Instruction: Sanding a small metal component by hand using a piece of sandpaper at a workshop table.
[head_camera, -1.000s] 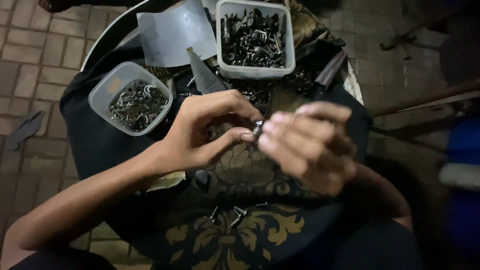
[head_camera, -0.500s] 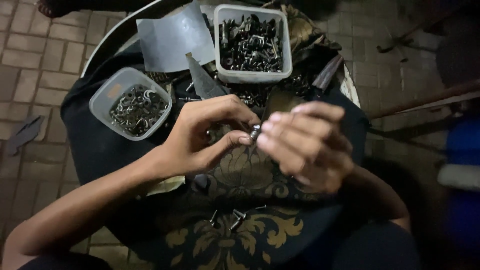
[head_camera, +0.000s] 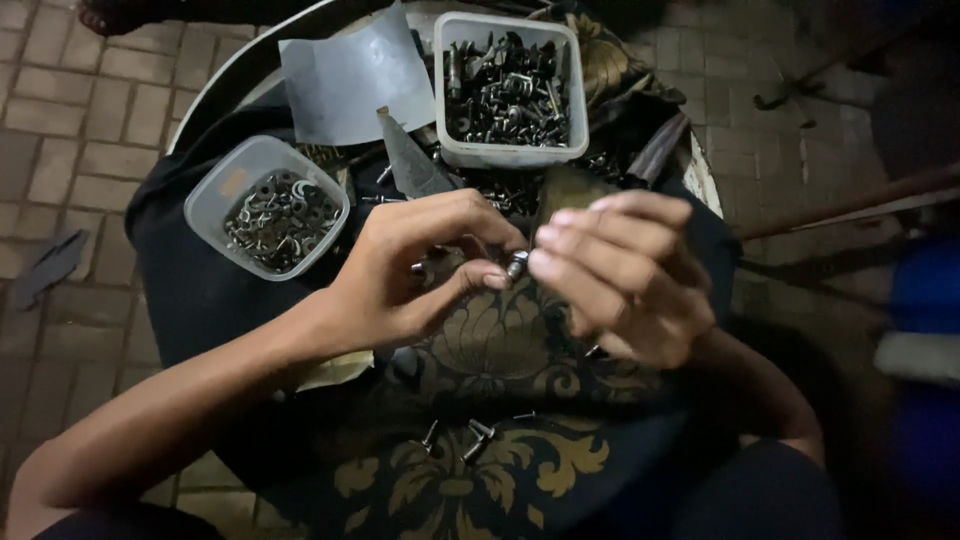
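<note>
Left hand (head_camera: 420, 275): bare, fingers curled in, thumb and forefinger pinched on the metal part from the left.
Right hand (head_camera: 625, 275): bare, slightly blurred, fingers bunched and bent, tips closed on the same part from the right.
Metal part (head_camera: 516, 265): small, shiny, rounded piece of steel, held between both hands' fingertips above the cloth, in front of the square tub; its exact shape is too small to tell.
Cloth (head_camera: 500, 350): dark fabric with a gold leaf-and-flower print, draped over the lap and the round tray, soft folds.
Screws (head_camera: 470, 438): a few short loose metal pieces with heads, lying on the cloth near the person, below the hands.
Round tub (head_camera: 215, 195): clear plastic, rounded walls, left of the hands; filled with thin curved and ring-shaped metal bits, dull grey.
Square tub (head_camera: 455, 150): clear plastic, straight walls with rounded corners, beyond the hands; piled with dark, chunkier metal hardware.
Sheet (head_camera: 350, 80): flat grey plastic or foil, smooth with a faint sheen, one corner lifted, between the two tubs.
Wedge (head_camera: 410, 160): grey, pointed, flat-sided piece standing just left of the square tub.
Tray (head_camera: 260, 60): round, pale rim showing at upper left under the cloth.
Floor (head_camera: 70, 130): rectangular paving bricks, rough and matte.
</note>
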